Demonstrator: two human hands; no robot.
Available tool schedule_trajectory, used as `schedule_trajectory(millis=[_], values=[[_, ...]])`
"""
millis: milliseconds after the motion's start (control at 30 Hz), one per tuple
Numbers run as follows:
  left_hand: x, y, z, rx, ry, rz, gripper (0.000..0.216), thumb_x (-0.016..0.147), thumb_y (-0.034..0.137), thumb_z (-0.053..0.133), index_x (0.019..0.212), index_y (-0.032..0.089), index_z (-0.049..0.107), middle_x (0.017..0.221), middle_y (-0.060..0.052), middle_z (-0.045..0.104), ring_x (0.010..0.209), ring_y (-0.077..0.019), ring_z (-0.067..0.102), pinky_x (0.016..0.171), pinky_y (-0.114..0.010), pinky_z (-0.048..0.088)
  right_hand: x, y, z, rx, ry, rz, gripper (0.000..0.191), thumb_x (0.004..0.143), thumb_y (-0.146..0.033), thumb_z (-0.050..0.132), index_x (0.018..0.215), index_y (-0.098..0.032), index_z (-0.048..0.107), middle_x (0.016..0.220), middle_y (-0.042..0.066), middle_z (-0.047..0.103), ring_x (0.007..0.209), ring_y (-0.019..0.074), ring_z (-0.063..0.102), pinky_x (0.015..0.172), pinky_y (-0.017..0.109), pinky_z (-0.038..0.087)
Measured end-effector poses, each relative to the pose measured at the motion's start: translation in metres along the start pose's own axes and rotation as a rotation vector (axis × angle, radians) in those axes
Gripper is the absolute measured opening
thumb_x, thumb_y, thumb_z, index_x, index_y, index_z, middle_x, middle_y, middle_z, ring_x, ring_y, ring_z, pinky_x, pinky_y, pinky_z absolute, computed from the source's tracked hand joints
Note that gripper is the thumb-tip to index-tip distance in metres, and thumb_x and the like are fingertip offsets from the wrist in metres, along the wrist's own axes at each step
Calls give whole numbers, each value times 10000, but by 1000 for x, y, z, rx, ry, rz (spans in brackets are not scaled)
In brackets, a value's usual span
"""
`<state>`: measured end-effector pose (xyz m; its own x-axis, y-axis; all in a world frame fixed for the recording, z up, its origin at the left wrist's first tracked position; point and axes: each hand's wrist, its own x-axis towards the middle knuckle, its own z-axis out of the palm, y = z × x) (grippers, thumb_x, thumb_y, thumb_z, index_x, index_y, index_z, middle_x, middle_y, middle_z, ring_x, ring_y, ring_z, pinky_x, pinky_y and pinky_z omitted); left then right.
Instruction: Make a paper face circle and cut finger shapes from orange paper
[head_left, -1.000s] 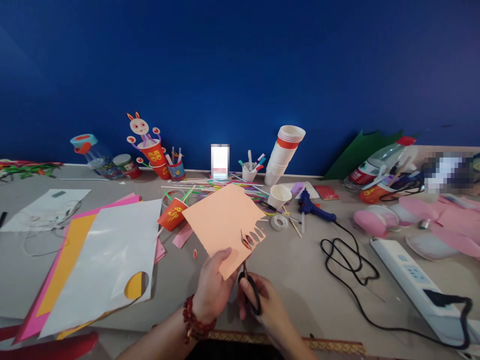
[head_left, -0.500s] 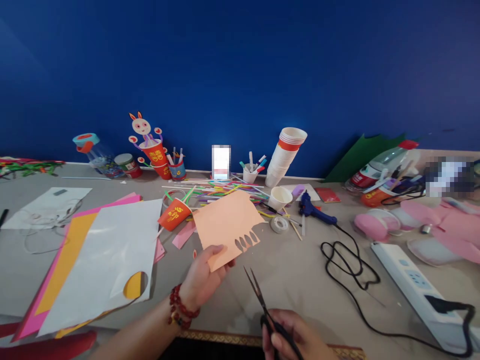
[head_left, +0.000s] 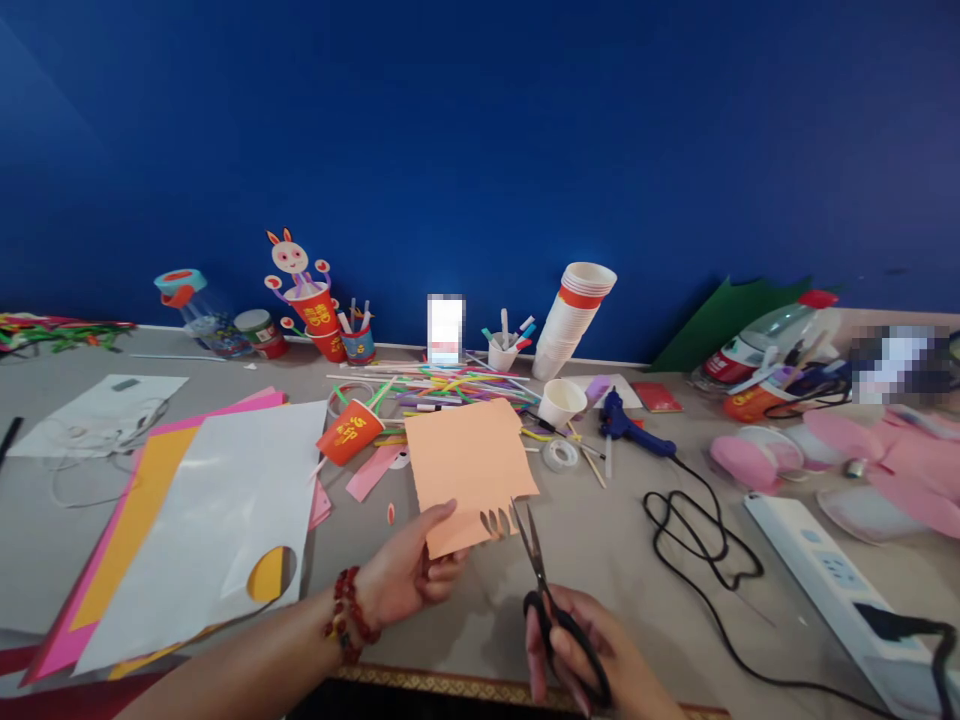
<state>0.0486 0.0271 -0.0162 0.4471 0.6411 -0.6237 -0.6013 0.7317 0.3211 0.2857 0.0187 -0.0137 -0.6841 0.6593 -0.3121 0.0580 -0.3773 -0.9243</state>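
Note:
My left hand pinches the lower left corner of a sheet of orange paper, thumb on top and fingers beneath. Several narrow leaf-shaped slots are cut along the sheet's lower right edge. In my right hand is a pair of black-handled scissors, fingers through the loops. The blades are a little apart and point up at the sheet's lower right edge, close to the slots. Whether they touch the paper I cannot tell.
Left lie stacked coloured sheets under a white one. Behind the orange paper are a red paper cup, loose pipe cleaners and a white cup. A blue glue gun, its black cord and a power strip are on the right.
The scissors have moved up to the paper's edge and their blades have spread wider. The orange paper has turned and shifted slightly right and down, still in my left hand.

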Motion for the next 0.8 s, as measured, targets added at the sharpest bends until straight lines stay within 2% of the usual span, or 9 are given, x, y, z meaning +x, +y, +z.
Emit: schedule_trajectory(millis=[133, 200, 233, 333, 400, 467, 533, 633, 800], values=[[-26, -15, -9, 111, -128, -269, 624, 845, 726, 384, 866, 149, 621, 509, 24, 464, 328, -50, 196, 317, -168, 47, -3, 4, -7, -22, 50, 21, 591, 729, -738, 606, 824, -157, 557, 585, 13, 605, 389, 61, 420, 356, 170, 252], [-40, -24, -10, 224, -191, -383, 630, 854, 699, 375, 832, 132, 648, 482, 3, 473, 307, -63, 207, 302, -189, 32, -1, 0, -8, -77, 75, 7, 558, 733, -707, 632, 819, -159, 569, 614, 24, 619, 449, 86, 482, 411, 190, 329], [-45, -25, -9, 251, -198, -365, 569, 870, 626, 409, 825, 118, 661, 500, -11, 494, 313, -63, 239, 301, -188, 46, 1, -3, -8, -110, 92, -17, 528, 733, -677, 658, 816, -161, 575, 639, 33, 628, 511, 109, 528, 469, 207, 380], [-47, -17, 4, 185, -173, -48, 219, 804, 268, 529, 846, 111, 676, 690, -53, 588, 469, -73, 463, 373, -155, 269, 14, -18, 0, -154, 172, -83, 457, 714, -589, 727, 850, -179, 576, 734, 53, 652, 663, 167, 584, 597, 261, 453], [-38, -3, 15, 99, -140, 262, 223, 689, 68, 537, 855, 103, 681, 798, -61, 613, 643, -86, 556, 534, -159, 421, 26, -31, 8, -151, 233, -108, 430, 702, -545, 751, 861, -192, 563, 769, 54, 657, 664, 172, 578, 596, 272, 459], [-24, 11, 26, -20, -95, 445, 299, 656, -12, 526, 879, 108, 687, 858, -63, 634, 744, -99, 599, 649, -183, 484, 38, -42, 15, -148, 251, -147, 398, 702, -498, 763, 860, -194, 560, 804, 50, 655, 672, 169, 573, 604, 273, 461], [-12, 19, 34, -128, -79, 521, 342, 678, -47, 517, 927, 120, 683, 942, -71, 658, 875, -119, 634, 806, -224, 514, 50, -50, 18, -162, 268, -221, 350, 719, -457, 757, 850, -195, 567, 827, 43, 643, 697, 166, 568, 611, 264, 451], [-1, 20, 41, -189, -115, 561, 388, 702, -61, 510, 997, 141, 662, 1095, -91, 669, 1107, -173, 613, 1015, -327, 460, 65, -56, 19, -215, 311, -309, 287, 739, -391, 751, 856, -203, 567, 834, 24, 623, 696, 151, 549, 592, 243, 423], [4, 15, 43, -100, -115, 684, 412, 717, -27, 544, 1071, 165, 631, 1242, -102, 639, 1239, -222, 549, 1050, -365, 429, 84, -48, 20, -259, 338, -360, 279, 758, -374, 741, 838, -206, 533, 798, 0, 596, 623, 123, 494, 564, 232, 386]])
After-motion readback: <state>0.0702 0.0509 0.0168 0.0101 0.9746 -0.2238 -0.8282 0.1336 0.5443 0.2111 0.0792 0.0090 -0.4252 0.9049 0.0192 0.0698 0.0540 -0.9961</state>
